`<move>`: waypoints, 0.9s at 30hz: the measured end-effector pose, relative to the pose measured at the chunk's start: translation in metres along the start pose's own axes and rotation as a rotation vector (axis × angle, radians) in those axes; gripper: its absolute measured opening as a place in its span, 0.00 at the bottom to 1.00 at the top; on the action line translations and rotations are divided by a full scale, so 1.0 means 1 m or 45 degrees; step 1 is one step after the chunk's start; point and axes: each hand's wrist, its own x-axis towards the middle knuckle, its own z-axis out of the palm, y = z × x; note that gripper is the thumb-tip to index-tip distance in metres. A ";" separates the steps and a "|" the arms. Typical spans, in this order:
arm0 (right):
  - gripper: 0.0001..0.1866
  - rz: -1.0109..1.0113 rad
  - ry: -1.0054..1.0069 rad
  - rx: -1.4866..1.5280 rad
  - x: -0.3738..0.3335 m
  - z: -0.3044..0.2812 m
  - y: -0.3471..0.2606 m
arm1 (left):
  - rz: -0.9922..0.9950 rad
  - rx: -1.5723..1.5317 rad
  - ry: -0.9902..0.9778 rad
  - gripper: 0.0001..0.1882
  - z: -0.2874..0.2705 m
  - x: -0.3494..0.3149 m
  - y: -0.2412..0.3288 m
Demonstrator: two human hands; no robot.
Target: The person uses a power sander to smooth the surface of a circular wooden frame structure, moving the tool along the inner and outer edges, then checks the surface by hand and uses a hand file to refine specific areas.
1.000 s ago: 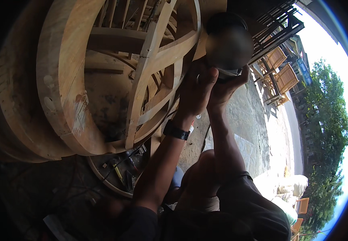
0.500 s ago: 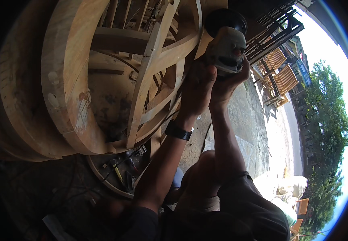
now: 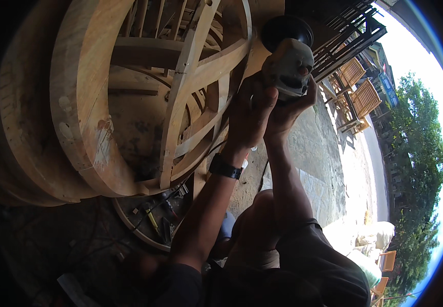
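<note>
On the left side of the floor (image 3: 306, 140), thick wooden curves stand in front of us, the plainest a pale ring (image 3: 73, 102) with a whitish scrape low on its inner face. Just right of it rises a frame (image 3: 177, 102) of crossing slats, bent outward along its right edge. Below the frame's lower edge, in shadow, we make out a thin hoop (image 3: 147, 242) lying flat, with a yellow tool (image 3: 151, 217) and a few dark ones within its curve.

Our left hand (image 3: 249, 120), a dark watch (image 3: 225, 167) at its wrist, is raised near the frame's right edge. Its thumb lies against the rear of a grinder (image 3: 288, 64), and its fingers, dim in the shade, grasp that same body. The grinder is up past the frame's right edge, its round black disc (image 3: 289, 29) at the far end; we cannot tell whether the disc touches wood. Our right hand (image 3: 285, 117) grasps the grinder from below and from the right, most of its fingers hidden behind it.

Farther right, we see a dark slatted rack (image 3: 352, 51), wooden chairs (image 3: 367, 97) in sun, pale sacks (image 3: 372, 236) at the floor's lower right, and leafy trees (image 3: 418, 128).
</note>
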 end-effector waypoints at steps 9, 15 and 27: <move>0.55 0.079 -0.051 -0.067 -0.006 0.001 -0.010 | -0.035 0.042 -0.005 0.22 -0.008 -0.002 0.002; 0.51 0.229 0.071 0.442 -0.002 -0.029 -0.015 | -0.143 0.135 -0.263 0.28 -0.001 -0.005 0.023; 0.36 1.251 -0.163 1.347 0.020 -0.098 -0.094 | 0.134 0.913 -0.026 0.17 -0.025 -0.038 0.166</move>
